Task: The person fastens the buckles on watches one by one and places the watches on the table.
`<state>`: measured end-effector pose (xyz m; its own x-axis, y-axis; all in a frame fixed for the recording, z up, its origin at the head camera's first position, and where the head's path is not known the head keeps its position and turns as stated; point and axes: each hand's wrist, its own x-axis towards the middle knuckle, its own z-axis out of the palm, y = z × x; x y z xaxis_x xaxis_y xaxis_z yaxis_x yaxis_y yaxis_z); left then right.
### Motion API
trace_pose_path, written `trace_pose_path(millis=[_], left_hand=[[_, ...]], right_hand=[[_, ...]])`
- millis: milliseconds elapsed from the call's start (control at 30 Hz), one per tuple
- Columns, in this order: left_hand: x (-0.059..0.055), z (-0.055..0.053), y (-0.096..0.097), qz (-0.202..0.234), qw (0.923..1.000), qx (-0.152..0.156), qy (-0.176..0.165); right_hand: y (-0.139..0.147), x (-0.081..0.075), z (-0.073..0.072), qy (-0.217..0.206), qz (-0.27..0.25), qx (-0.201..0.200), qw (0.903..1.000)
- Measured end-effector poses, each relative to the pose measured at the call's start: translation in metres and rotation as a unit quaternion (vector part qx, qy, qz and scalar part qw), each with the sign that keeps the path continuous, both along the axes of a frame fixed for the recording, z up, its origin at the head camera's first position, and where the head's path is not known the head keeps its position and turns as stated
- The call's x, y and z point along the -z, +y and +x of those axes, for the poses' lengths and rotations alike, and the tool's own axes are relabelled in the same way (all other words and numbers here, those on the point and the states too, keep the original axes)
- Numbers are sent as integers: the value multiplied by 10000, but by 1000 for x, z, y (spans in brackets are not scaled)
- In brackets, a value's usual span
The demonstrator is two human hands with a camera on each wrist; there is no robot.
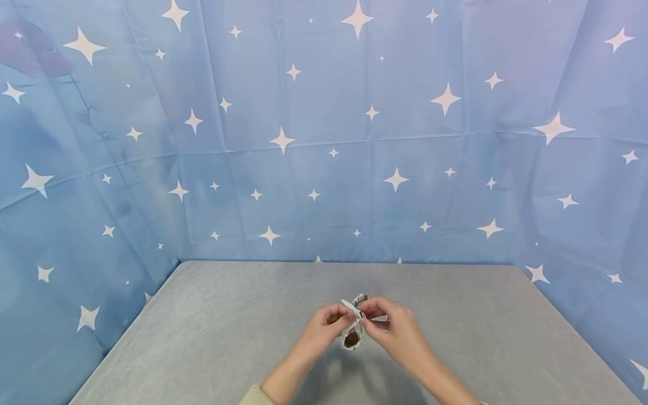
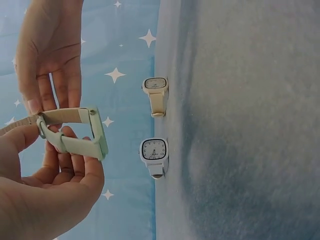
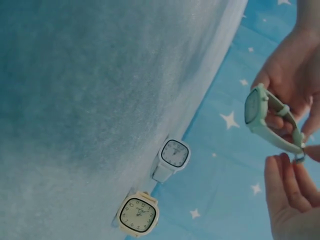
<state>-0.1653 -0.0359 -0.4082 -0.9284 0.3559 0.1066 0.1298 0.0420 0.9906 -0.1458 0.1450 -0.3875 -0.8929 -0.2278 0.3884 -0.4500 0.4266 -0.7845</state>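
A pale green wristwatch [image 2: 82,147] is held in the air between my two hands, its strap bent into a loop. My left hand [image 1: 324,329] grips the strap near the buckle [image 2: 41,127], thumb on the outside and fingers under the loop. Opposite it, my right hand [image 1: 397,329] pinches the strap by its end with thumb and fingertips. The case [image 3: 253,107] hangs at the far side of the loop, its square dial turned away from the hands in the right wrist view. Fingers cover part of the strap end.
Below the hands is a grey table [image 1: 202,332]. A cream wristwatch [image 3: 138,214] and a white wristwatch [image 3: 174,153] stand side by side on it, dials showing in both wrist views. Blue cloth [image 1: 324,101] with white stars hangs behind the table and along its sides.
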Motion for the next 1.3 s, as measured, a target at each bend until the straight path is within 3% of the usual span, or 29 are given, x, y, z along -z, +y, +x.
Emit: trace_pose_path(millis=[167,533,933,1300], left_hand=[[3,0,1,-72,9998,-40,155],[1,3,1,-81,9999,-82,123],[2,3,4,-579,9964,-472,411],[3,5,4,-880,9929,-621,506]], right_hand=[[-2,0,0,251,105,-8,9996],[-4,1,1,545,168,656,9962],[-3,0,0,-169,45,702,9974],[-2,0,-1,-345,84,705,9969]])
